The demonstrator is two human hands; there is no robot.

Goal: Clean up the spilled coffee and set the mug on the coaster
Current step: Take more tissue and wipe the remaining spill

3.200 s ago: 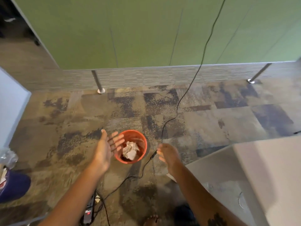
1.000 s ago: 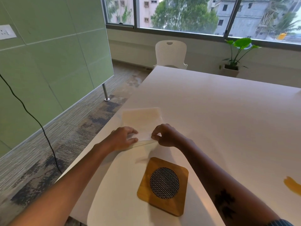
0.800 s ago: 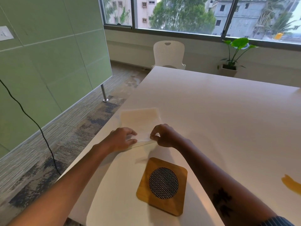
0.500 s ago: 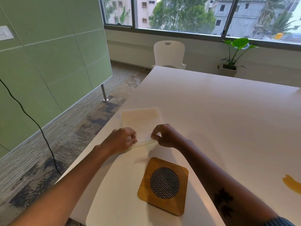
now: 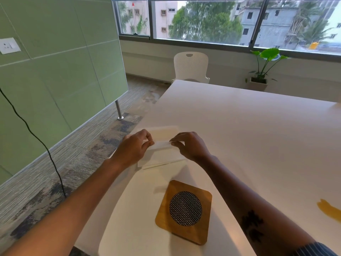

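A stack of white paper napkins point(image 5: 162, 157) lies near the left edge of the white table point(image 5: 249, 130). My left hand point(image 5: 135, 147) and my right hand point(image 5: 188, 145) each pinch an end of the top napkin's near edge and hold it lifted off the stack. Closer to me sits a square wooden coaster point(image 5: 184, 211) with a round metal mesh centre. A brown coffee spill point(image 5: 330, 209) shows at the right edge of the table. No mug is in view.
A white chair point(image 5: 191, 67) stands at the table's far end, with a potted plant point(image 5: 262, 71) by the window. A green partition wall point(image 5: 55, 71) runs along the left, and a black cable point(image 5: 36, 137) hangs down to the carpet.
Earlier I stood over an orange bin with crumpled paper on the floor. Since then both hands came to the napkin stack, and in the last half second they lifted the top napkin's near edge.
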